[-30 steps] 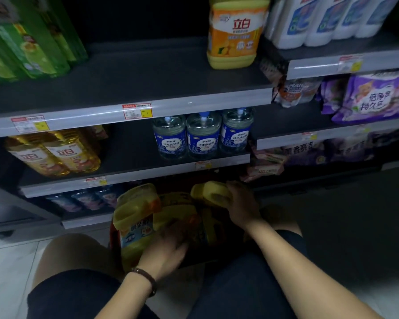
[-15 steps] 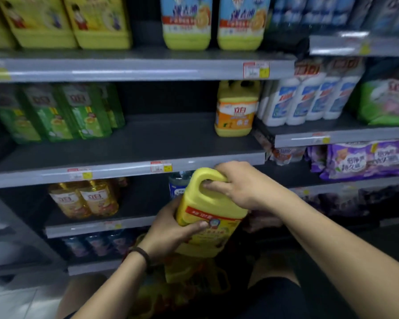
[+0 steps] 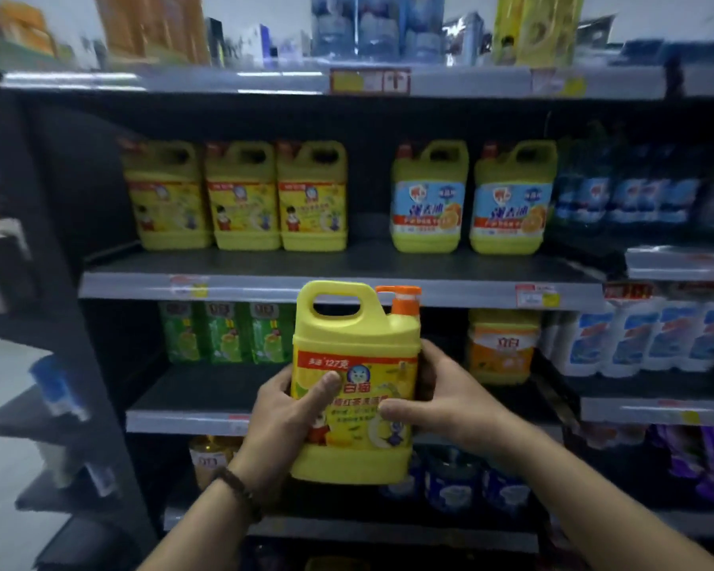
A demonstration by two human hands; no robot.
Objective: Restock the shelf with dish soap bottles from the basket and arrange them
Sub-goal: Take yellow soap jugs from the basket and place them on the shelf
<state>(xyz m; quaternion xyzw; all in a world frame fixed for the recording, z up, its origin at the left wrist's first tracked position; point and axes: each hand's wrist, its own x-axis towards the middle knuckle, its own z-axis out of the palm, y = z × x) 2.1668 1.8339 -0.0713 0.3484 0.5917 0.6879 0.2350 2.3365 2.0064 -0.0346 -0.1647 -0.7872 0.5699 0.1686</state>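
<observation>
Before the shelf's [image 3: 347, 288] front edge, your left hand [image 3: 283, 422] and right hand [image 3: 442, 399] clasp the upright yellow dish soap bottle [image 3: 353, 385] by its sides, below three matching bottles [image 3: 240, 197].

Upright yellow dish soap bottle [image 3: 355, 385], orange pump, before shelf [image 3: 339, 288].

Single head-worn view. I read it facing the shelf [image 3: 264, 284] square-on and close, roughly level with its second tier. Dish soap bottle [image 3: 355, 348] sits nearest, centre frame; arms [image 3: 207, 525] enter from the lower edge.
</observation>
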